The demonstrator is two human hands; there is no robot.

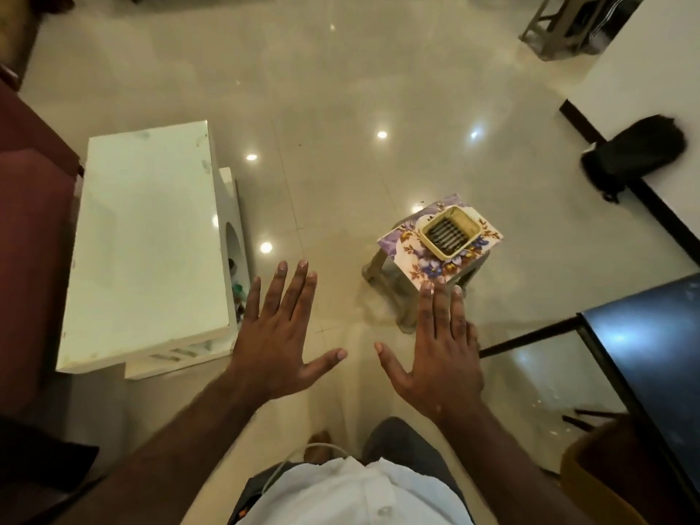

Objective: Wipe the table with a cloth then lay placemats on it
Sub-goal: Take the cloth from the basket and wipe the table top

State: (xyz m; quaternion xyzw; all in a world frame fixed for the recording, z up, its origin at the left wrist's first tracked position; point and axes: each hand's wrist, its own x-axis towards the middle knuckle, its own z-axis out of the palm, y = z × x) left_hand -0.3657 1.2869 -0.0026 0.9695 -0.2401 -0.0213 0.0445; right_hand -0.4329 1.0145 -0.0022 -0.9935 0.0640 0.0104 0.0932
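A low white table (147,236) stands at the left, its top bare. Floral placemats (416,244) lie stacked on a small plastic stool (401,293) at centre right, with a cream basket (450,231) holding a dark cloth-like thing on top. My left hand (280,335) and my right hand (443,346) are stretched out flat over the floor, palms down, fingers spread, holding nothing. The right fingertips reach the near edge of the placemats in the image; contact cannot be judged.
A maroon sofa (30,221) borders the white table's left side. A dark glass table (651,358) sits at the right, a black bag (636,153) by the white wall beyond it. Glossy tiled floor (341,126) spreads ahead. Another stool (557,28) stands far back.
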